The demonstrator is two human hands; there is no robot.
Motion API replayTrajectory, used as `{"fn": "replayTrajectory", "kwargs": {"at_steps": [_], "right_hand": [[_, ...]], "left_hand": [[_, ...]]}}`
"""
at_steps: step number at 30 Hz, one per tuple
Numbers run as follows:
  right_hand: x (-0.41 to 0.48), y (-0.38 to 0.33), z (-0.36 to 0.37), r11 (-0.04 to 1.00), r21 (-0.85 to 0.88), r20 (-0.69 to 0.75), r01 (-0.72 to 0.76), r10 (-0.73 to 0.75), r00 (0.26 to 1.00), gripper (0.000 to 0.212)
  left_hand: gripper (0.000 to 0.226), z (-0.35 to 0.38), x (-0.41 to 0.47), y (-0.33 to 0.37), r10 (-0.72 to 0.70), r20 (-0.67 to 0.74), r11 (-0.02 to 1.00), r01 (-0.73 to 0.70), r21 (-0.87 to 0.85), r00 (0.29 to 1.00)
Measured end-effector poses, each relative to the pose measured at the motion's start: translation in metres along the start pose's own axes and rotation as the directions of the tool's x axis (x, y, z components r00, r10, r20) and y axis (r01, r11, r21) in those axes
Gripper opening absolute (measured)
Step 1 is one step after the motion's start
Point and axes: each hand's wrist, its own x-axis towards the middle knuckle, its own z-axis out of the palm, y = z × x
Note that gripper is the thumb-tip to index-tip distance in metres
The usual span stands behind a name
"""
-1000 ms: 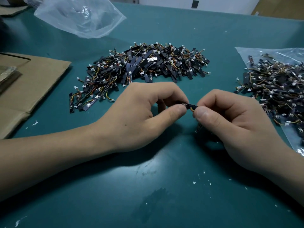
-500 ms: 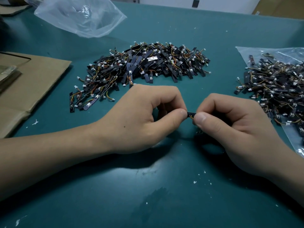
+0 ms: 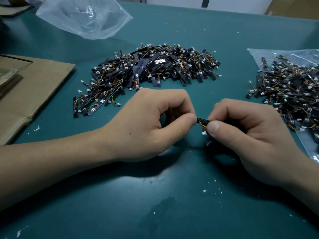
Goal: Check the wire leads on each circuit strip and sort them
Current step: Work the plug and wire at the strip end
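The left hand and the right hand meet in the middle of the picture. Each one pinches an end of a small black circuit strip with its thumb and bent fingers. Thin orange wires and a white plug hang under it, by the right thumb. Above the hands, a big pile of strips lies on the green table. At the right edge, more strips lie on a flat clear bag. A puffy bag sits at the upper left, with brown cardboard at the left edge.
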Motion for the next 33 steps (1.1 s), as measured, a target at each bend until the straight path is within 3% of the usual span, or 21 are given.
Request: {"fn": "replayTrajectory", "kwargs": {"at_steps": [12,19,25,30,33], "right_hand": [[-0.0009,-0.0026,-0.0005,0.999,0.005,0.024,0.036,-0.037,0.999,0.021],[0.0027,-0.0042,-0.0019,0.996,-0.024,0.057,0.09,-0.089,0.994,0.019],[-0.0016,-0.0051,0.0006,0.988,0.153,0.058,-0.031,0.022,0.998,0.018],[0.0,-0.0042,0.001,0.999,0.047,0.009,-0.006,0.006,1.0,0.019],[0.0014,-0.004,0.0018,0.998,0.068,0.006,0.001,-0.001,1.0,0.015]], "left_hand": [[0.021,-0.0024,-0.0016,0.0002,0.058,0.071,0.998,-0.057,-0.013,0.996],[0.022,-0.0029,-0.0023,0.0001,0.099,0.039,0.994,-0.101,0.037,0.994],[0.025,-0.0041,-0.0027,0.0006,0.103,0.014,0.995,-0.103,-0.012,0.995],[0.023,-0.002,-0.0023,-0.0006,0.07,0.011,0.997,-0.07,0.014,0.997],[0.022,-0.0018,-0.0023,-0.0004,0.076,0.03,0.996,-0.077,0.032,0.997]]}}
